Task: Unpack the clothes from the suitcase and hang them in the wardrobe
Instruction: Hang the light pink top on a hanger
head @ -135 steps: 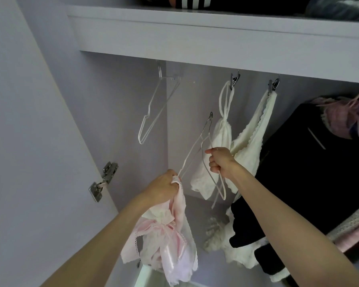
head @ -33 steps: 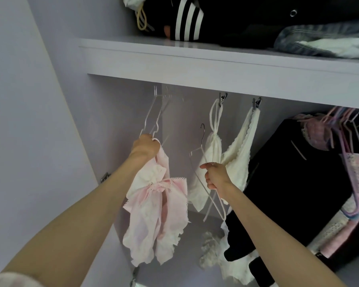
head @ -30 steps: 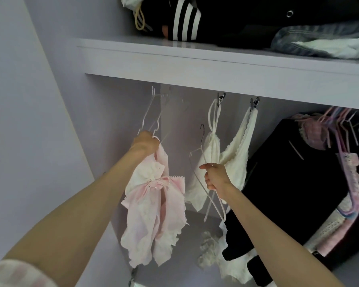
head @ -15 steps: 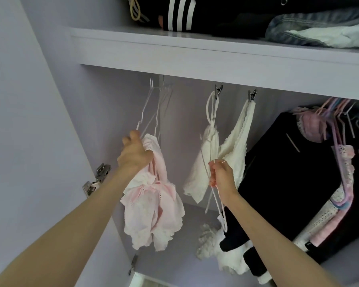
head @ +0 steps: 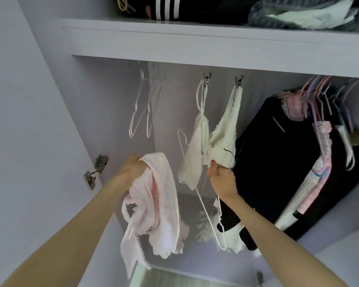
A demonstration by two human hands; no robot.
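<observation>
Hands sit lower than half a second ago: left hand (head: 133, 165) has dropped from the empty hangers (head: 142, 112), fingers still bunched round the pink garment (head: 153, 206) hanging inside the wardrobe (head: 195, 44). Right hand (head: 221, 178) keeps its fist on a white wire hanger (head: 207, 212), now tilted. No writing is legible.
</observation>
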